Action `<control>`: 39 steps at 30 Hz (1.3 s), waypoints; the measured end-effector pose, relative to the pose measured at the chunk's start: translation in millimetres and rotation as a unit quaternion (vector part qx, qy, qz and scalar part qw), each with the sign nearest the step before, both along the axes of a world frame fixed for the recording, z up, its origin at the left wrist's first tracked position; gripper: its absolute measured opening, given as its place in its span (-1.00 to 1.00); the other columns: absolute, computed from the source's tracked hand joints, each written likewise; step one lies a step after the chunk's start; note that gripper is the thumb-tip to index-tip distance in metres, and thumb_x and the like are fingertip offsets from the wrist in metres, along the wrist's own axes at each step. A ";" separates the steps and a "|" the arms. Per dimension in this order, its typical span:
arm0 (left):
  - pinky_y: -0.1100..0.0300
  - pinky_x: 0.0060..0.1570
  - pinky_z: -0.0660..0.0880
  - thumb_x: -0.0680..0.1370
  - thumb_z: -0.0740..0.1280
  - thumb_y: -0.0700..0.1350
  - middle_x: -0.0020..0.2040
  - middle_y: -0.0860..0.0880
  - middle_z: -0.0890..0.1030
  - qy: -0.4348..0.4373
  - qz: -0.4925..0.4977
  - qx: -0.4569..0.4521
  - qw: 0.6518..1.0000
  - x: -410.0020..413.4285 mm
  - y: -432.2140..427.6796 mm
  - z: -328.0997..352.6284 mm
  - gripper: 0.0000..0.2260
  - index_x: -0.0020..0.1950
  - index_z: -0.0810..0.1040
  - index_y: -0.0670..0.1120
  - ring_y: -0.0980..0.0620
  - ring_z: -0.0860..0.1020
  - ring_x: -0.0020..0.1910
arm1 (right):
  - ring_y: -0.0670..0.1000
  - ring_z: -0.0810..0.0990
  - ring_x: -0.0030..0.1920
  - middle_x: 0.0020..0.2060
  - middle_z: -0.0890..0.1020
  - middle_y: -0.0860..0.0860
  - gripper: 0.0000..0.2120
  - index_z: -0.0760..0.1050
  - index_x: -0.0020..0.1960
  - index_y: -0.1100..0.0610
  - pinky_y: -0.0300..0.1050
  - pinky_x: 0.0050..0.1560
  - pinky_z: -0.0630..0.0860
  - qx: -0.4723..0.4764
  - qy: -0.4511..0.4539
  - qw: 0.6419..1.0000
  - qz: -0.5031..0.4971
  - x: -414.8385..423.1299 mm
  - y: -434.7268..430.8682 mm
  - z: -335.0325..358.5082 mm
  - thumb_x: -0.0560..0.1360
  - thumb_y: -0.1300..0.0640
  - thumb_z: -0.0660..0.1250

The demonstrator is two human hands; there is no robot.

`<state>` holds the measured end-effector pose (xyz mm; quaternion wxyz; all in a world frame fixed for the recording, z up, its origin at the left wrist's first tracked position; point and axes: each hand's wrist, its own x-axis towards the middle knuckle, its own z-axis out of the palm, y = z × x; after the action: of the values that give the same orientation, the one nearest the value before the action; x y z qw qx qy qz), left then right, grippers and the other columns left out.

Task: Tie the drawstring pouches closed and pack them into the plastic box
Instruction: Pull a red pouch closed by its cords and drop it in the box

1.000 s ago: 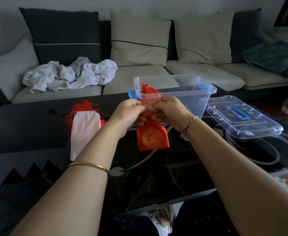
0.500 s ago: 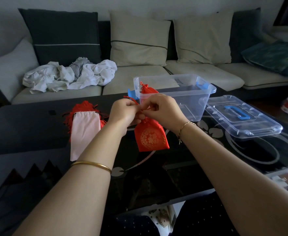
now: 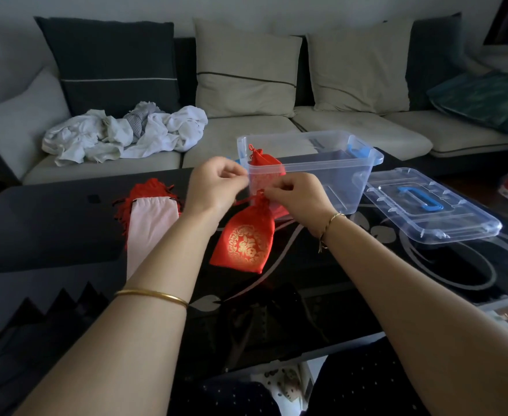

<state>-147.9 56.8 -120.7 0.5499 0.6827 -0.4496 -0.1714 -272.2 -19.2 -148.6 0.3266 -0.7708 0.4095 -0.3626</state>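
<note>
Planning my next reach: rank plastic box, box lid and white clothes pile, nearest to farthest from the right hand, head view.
1. Plastic box, just behind the right hand.
2. Box lid, farther right on the table.
3. White clothes pile, far left on sofa.

Left hand (image 3: 216, 187) and right hand (image 3: 297, 199) meet ahead, fingers (image 3: 277, 191) curled, seemingly pinching the drawstring (image 3: 242, 202).

Red pouch (image 3: 245, 241) with gold emblem, mid-table on the dark glass table (image 3: 51, 235), neck gathered; left hand (image 3: 216, 184) and right hand (image 3: 294, 196) each pinch its drawstring (image 3: 242, 202) at the neck. Clear plastic box (image 3: 336, 175) at the table's far edge, just behind the hands, holding one tied pouch (image 3: 264, 160) at its left end. Clear lid (image 3: 426, 205) with blue handle beside the box toward the right edge; heap of red pouches (image 3: 144, 190) under a pink cloth (image 3: 152, 223) left of the hands.
</note>
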 end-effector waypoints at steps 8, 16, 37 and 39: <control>0.19 0.00 0.47 0.40 0.48 -0.09 0.02 -0.07 0.43 -0.237 -0.002 0.020 0.971 -12.0 -6.8 -11.3 -0.90 -0.11 0.66 -0.05 0.00 0.51 -0.06 | -0.02 0.40 -0.42 -0.43 0.49 0.11 -0.72 0.54 -0.16 0.47 -0.16 -0.38 0.40 0.098 -0.073 0.992 -0.014 1.5 2.5 1.6 0.44 0.20 0.38; 0.16 0.04 0.47 0.44 0.45 -0.12 0.07 -0.12 0.47 -0.269 0.002 0.024 0.963 -9.0 -8.0 -12.7 -0.89 -0.06 0.67 -0.07 -0.04 0.52 0.00 | -0.08 0.32 -0.52 -0.43 0.45 0.09 -0.80 0.56 -0.14 0.41 -0.26 -0.48 0.27 0.196 -0.145 0.969 0.037 1.4 2.6 1.5 0.46 0.23 0.35; 0.20 -0.37 0.26 0.60 0.09 -0.19 -0.16 -0.06 0.48 -0.189 0.018 0.104 0.976 5.6 -19.5 -23.6 -0.89 -0.07 0.36 -0.17 0.04 0.41 -0.27 | -0.02 0.61 0.02 0.01 0.61 0.01 -0.77 0.49 0.12 0.04 -0.04 -0.03 0.59 0.194 -0.026 0.975 0.106 -10.9 8.1 -10.4 0.56 -0.05 0.21; 0.24 -0.41 0.25 0.60 0.08 -0.19 -0.16 -0.16 0.50 -0.182 0.035 0.095 0.978 6.4 -23.0 -23.7 -0.88 -0.10 0.33 -0.18 0.03 0.42 -0.30 | -0.02 0.59 0.09 0.08 0.58 -0.02 -0.58 0.40 0.28 0.07 -0.02 0.09 0.57 0.161 0.003 0.979 0.126 -10.8 9.9 -13.6 0.48 -0.03 0.36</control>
<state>-141.5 33.8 -144.5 0.3966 0.7672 -0.4997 -0.0666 -283.0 -9.3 -162.2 0.4884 -0.7548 0.3629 -0.2452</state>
